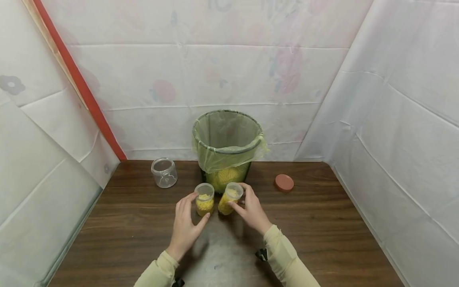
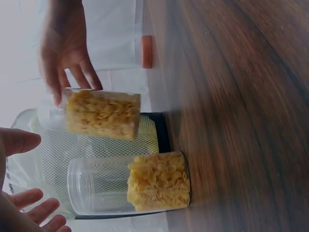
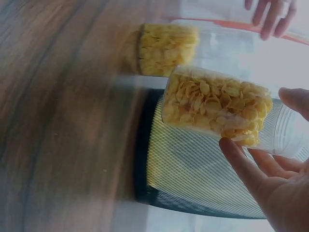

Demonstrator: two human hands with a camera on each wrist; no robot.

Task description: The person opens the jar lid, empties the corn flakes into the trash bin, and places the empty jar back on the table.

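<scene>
Two open clear plastic jars of yellow flakes are seen on the dark wooden table (image 1: 322,223), just in front of a mesh wastebasket (image 1: 227,149) lined with a greenish bag; the right jar (image 1: 230,198) is lifted clear of the table and tilted, grasped near its rim by the curled fingers of the right hand (image 1: 251,209), as is shown plainly in the right wrist view, where the flakes reach almost to the open mouth; the left jar (image 1: 204,199) stands upright on the table, about half full, with the left hand (image 1: 186,225) spread loosely around it, fingers relaxed and apparently not closed on it, though contact at the thumb cannot be ruled out. A spill is judged the chief risk: with no lid on and the jar so full, any further tilt while it is short of the basket rim would let flakes fall onto the table or against the basket's near side; the light fingertip hold could also slip on smooth plastic. The upright jar, standing just beside, could be knocked over by either hand. An empty clear jar (image 1: 164,172) stands far left, and an orange lid (image 1: 284,182) lies far right.
</scene>
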